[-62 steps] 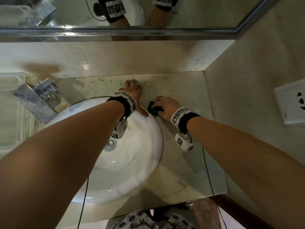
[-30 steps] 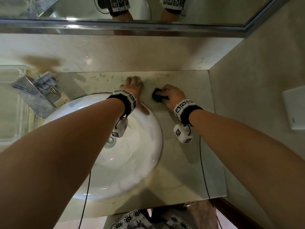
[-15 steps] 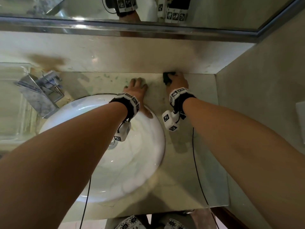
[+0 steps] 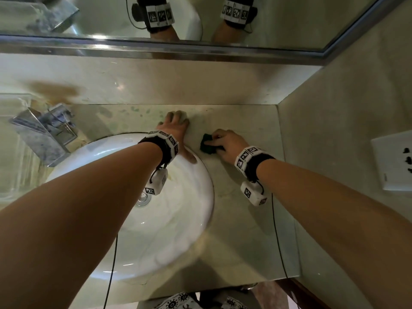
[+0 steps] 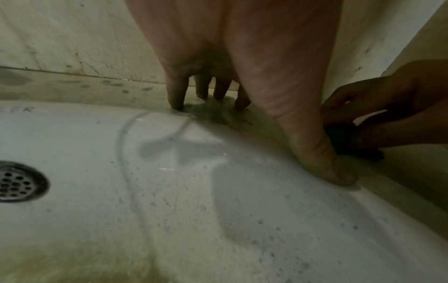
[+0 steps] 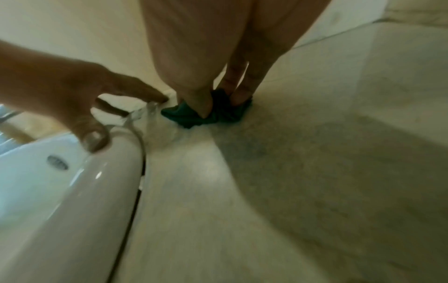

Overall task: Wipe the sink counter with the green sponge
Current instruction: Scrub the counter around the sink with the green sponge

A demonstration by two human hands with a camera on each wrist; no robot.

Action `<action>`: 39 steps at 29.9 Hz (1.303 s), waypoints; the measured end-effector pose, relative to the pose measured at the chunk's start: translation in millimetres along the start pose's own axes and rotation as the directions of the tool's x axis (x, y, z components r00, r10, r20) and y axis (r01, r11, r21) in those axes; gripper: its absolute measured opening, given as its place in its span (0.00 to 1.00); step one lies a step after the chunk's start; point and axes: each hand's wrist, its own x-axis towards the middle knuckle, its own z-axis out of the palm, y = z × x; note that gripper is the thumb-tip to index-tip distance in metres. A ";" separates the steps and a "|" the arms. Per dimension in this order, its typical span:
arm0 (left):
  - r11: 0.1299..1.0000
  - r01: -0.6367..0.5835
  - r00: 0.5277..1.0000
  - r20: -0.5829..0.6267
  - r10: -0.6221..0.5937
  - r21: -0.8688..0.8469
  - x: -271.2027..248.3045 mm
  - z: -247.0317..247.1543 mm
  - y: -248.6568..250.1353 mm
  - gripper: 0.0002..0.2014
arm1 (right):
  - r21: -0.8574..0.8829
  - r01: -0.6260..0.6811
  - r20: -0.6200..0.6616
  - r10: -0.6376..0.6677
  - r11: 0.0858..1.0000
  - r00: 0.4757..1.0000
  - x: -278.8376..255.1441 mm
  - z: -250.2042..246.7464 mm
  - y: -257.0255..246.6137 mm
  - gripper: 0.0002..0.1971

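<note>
A dark green sponge [image 4: 207, 144] lies flat on the pale marble counter [image 4: 249, 210], just right of the white basin [image 4: 156, 230]. My right hand [image 4: 225, 143] grips it, thumb and fingers pinching the sponge [image 6: 213, 113] against the stone. My left hand [image 4: 176, 128] rests spread on the counter behind the basin, fingertips [image 5: 177, 103] on the wet stone and thumb on the basin rim. The sponge [image 5: 344, 139] shows dark behind that thumb in the left wrist view.
A chrome faucet [image 4: 44, 132] stands at the basin's left. A mirror [image 4: 200, 18] runs above the backsplash. The side wall on the right carries a white socket plate [image 4: 394, 161]. Greenish spots mark the counter [image 4: 133, 112] near the back wall. A drain [image 5: 17, 181] sits in the basin.
My right hand has pulled the sponge back from the back wall toward me and slightly right, beside the basin rim. The left hand stays planted in the same spot.
</note>
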 end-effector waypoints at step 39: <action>0.931 -0.122 0.988 -0.131 0.081 -0.345 -16.2 -50.0 49.6 0.37 | 0.597 -0.393 -0.077 0.537 0.700 0.840 -27.9 -71.0 -61.8 0.11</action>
